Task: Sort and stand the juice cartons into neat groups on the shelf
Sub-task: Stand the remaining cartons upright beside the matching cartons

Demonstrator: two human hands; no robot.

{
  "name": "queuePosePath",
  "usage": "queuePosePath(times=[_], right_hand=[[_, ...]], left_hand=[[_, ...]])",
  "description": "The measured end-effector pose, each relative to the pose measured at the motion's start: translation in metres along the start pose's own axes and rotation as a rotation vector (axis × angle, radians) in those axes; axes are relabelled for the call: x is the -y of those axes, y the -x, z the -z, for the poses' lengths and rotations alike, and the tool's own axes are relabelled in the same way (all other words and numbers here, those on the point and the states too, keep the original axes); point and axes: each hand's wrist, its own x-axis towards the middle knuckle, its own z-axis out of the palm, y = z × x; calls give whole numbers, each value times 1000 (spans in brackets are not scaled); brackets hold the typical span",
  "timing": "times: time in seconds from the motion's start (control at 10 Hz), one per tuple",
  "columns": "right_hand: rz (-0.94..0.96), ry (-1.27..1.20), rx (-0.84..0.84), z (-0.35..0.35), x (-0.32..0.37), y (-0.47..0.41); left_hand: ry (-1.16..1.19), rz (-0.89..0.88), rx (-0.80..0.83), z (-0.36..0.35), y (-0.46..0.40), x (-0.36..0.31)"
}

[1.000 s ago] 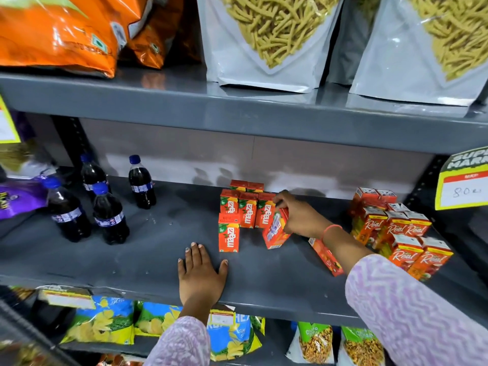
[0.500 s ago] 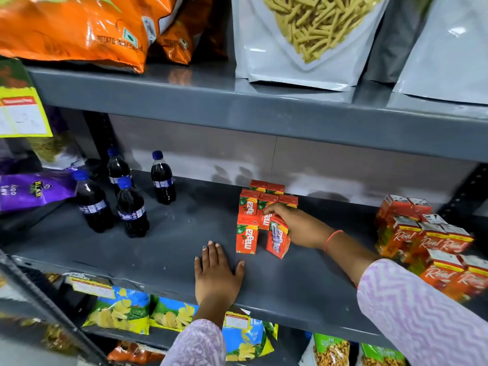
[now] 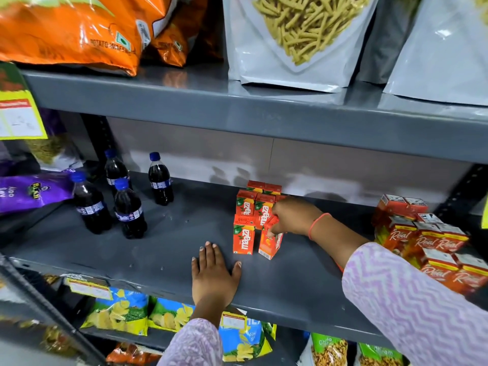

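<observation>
On the grey shelf (image 3: 169,249) the mango juice cartons (image 3: 254,207) already stand upright in a tight block near the back, with one more carton (image 3: 243,237) set out in front of them. The right hand (image 3: 293,216) has its fingers closed on the top of another carton (image 3: 270,243), which stands beside that front one, turned slightly off square and apparently just touching it, though the fingers hide the exact gap. The left hand (image 3: 214,276) lies flat and spread on the shelf's front edge, holding nothing, just near the two front cartons. Off to the right, well apart, the mixed fruit cartons (image 3: 433,247) form their own cluster, several tilted and crowded, so that group looks unfinished. The cola bottles (image 3: 124,202) stand to the left, away from the work. By my reading the mango group is nearly done, needing this carton squared up, while the right-hand cluster remains to be straightened.
</observation>
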Motion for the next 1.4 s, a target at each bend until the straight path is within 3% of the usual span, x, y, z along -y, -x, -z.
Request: queuePosePath(times=[0.2,0.4,0.7,0.8,0.9,1.0,1.1,1.3,1.4], right_hand=[[94,-78,41,1,-7,3],[11,-34,-52,-9,-7,1],[-228,-227,-193,-31,4,19],[-346,-503,-324,-54,-11,46],[-640,-398,-473,-89,-33,80],[-884,-425,-377,-121,-53,113],[-922,-551,-333,-144,-69,131],[-888,-791,-408,-132,-87,127],[-834,-787,-463,-116,-93,122]], left_hand=[[-1,2,-4,-1,-1,1],[-7,5,-3,-1,-1,1],[-3,0,-17,-4,-2,0],[-11,-9,-21,-4,-2,0],[-11,-10,-12,-3,-2,1],[-19,-9,-7,-1,-2,2],[-14,-6,-1,-1,-1,1],[-15,-7,6,1,-1,1],[-6,-6,3,1,-1,1]])
